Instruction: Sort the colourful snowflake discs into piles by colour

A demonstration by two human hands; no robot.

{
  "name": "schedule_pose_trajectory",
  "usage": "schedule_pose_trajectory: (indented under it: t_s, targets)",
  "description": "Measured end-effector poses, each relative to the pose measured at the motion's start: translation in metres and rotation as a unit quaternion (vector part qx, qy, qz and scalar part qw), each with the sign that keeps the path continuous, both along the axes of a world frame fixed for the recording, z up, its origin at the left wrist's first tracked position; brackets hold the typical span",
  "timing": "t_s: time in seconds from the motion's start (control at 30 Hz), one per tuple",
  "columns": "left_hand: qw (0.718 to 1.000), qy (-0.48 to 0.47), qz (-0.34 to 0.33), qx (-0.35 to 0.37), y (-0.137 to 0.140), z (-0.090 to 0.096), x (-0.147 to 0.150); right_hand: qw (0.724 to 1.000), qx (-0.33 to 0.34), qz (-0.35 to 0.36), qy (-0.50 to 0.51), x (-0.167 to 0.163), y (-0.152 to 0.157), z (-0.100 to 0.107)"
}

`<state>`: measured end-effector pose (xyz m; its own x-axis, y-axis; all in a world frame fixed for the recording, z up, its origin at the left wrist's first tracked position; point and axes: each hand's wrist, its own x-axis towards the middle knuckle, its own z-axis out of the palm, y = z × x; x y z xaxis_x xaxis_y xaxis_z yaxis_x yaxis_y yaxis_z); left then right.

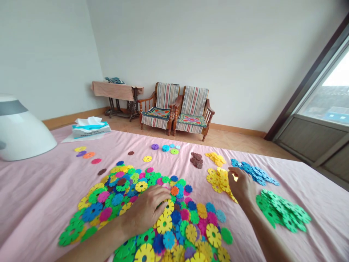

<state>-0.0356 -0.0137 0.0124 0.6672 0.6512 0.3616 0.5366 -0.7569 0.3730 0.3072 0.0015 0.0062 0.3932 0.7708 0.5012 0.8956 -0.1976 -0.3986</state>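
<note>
A large mixed heap of slotted plastic snowflake discs [164, 223] in many colours spreads over the front of the table. My left hand [151, 207] lies palm down on this heap, fingers extended and thumb apart from them. My right hand [242, 183] is at the right edge of a yellow disc pile [216, 178], its thumb and fingers bent towards each other. A bit of bright yellow shows in their gap, but I cannot make out what the fingertips hold. Close by are a blue disc pile [252, 171], a green pile [285, 211] and a brown pile [196, 160].
Another small yellow pile [215, 158] lies behind. Loose discs, among them a purple one [155, 146] and an orange one [88, 155], dot the pink tablecloth [54, 182]. A tissue pack [91, 128] and a white appliance [24, 133] stand at left. Two chairs [193, 109] are beyond.
</note>
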Motion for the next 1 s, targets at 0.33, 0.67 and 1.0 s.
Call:
schedule_pose_trajectory:
  t_s: [0.33, 0.67, 1.0]
  targets:
    - [1.0, -0.005, -0.004, -0.004, 0.001, -0.002, 0.0, 0.949, -0.048, 0.287, 0.122, -0.077, -0.006, -0.01]
    - [1.0, -0.024, -0.002, 0.009, 0.002, -0.002, -0.001, 0.936, -0.07, 0.305, 0.163, -0.082, -0.007, -0.02]
    - [1.0, -0.025, 0.0, 0.007, 0.001, 0.002, -0.004, 0.866, -0.182, 0.436, 0.165, -0.11, -0.036, 0.023]
